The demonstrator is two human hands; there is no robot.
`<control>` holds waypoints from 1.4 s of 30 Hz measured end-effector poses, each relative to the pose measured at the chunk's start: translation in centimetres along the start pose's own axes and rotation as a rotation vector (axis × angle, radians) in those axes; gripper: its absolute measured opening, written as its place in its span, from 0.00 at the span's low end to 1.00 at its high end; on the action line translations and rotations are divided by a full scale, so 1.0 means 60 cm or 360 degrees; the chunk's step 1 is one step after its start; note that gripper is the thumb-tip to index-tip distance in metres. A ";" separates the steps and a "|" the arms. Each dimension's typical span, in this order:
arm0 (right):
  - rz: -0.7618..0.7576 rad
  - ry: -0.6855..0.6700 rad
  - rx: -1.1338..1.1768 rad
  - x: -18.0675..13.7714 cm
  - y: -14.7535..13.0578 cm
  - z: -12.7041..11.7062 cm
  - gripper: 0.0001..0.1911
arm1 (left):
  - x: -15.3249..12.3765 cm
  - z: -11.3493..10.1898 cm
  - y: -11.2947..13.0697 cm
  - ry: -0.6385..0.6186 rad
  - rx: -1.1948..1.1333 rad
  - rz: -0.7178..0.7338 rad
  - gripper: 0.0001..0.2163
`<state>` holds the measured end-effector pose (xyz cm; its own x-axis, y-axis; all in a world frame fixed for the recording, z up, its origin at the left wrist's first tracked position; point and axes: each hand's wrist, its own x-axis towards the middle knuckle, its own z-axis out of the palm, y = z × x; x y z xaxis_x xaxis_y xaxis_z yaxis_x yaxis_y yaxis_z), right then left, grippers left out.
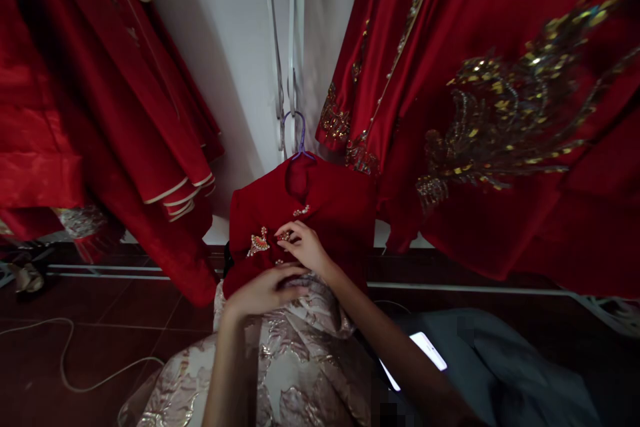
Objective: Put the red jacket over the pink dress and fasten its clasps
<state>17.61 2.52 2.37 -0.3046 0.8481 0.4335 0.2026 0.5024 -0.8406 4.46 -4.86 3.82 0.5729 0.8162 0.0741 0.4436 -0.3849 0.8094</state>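
A small red garment [320, 203] hangs on a purple hanger [300, 137] in front of a white wall. It carries a beaded fan ornament [258, 243] and small bead fastenings. My right hand [303, 245] pinches a beaded fastening on the garment's front. My left hand [267, 290] lies curled over the garment's lower hem, where it meets a pale floral brocade fabric [300, 360]. The fingers of both hands are closed on the cloth.
Long red gowns [100, 113] hang at the left; a red gown with gold embroidery [500, 127] hangs at the right. A lit phone [427, 350] rests on grey cloth at lower right. A white cable [65, 360] trails over the dark red tile floor.
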 end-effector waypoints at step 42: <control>-0.0102 0.0066 -0.0365 0.019 0.005 0.030 0.09 | 0.041 -0.036 -0.094 0.1536 -0.0441 -0.0253 0.12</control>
<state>15.67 3.35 2.01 -0.2861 0.8172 0.5003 0.3919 0.5763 -0.7172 1.88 0.26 0.71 -0.3338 0.8958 0.2935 0.2208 -0.2284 0.9482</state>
